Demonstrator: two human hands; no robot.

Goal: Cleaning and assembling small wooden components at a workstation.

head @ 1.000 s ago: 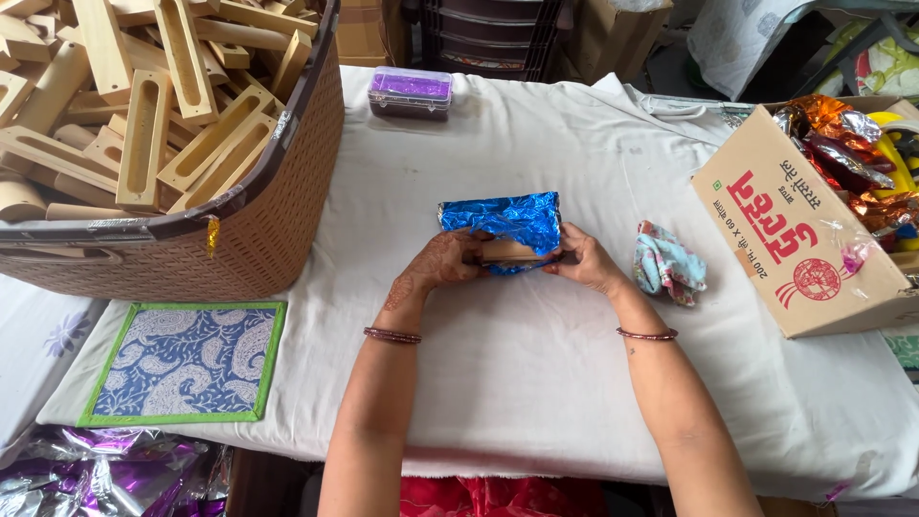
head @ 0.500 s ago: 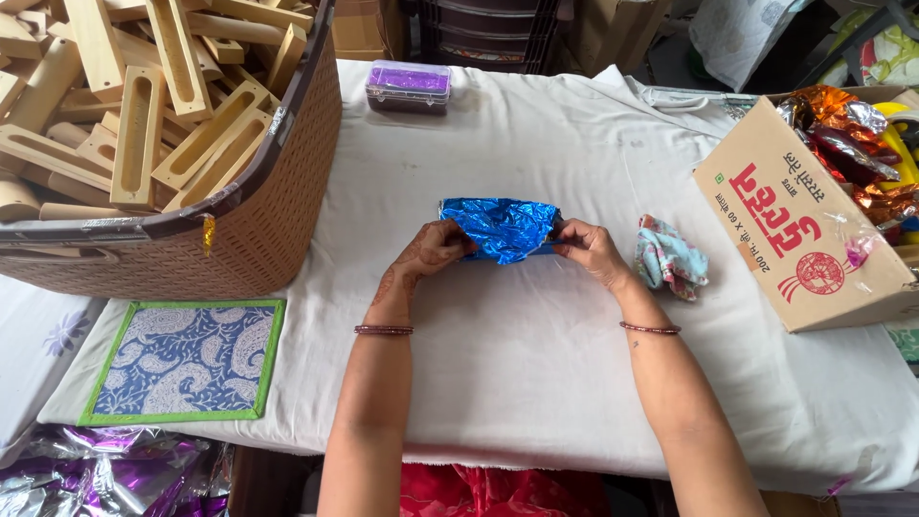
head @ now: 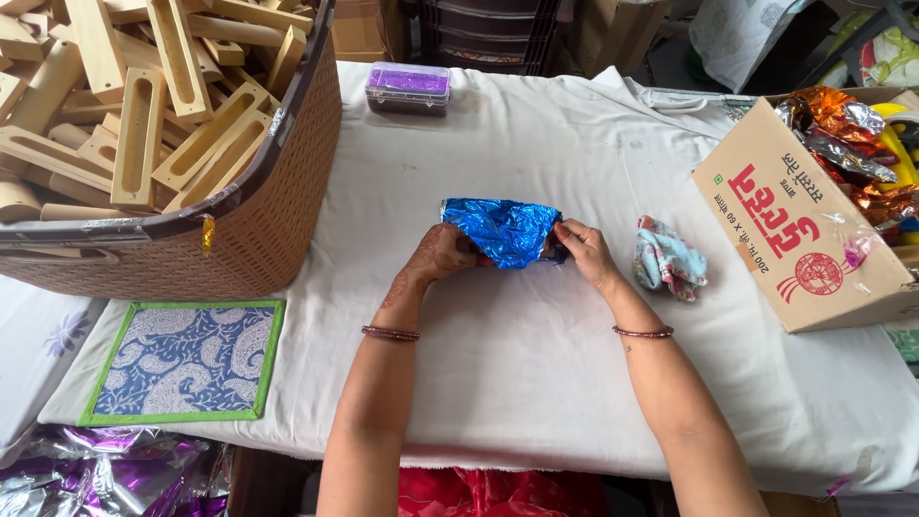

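We grip the crinkled blue foil-wrapped block, long axis crosswise, between left hand and right hand fingers.

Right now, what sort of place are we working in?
Most likely a small home workshop for wrapping things in foil. A basket of wooden pieces sits on a cloth-covered table, a box holds crumpled foil, and both the left hand and right hand hold blue foil.

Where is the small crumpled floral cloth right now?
In the head view, the floral cloth lies on the white table cover, just right of the right hand, between it and the cardboard box.
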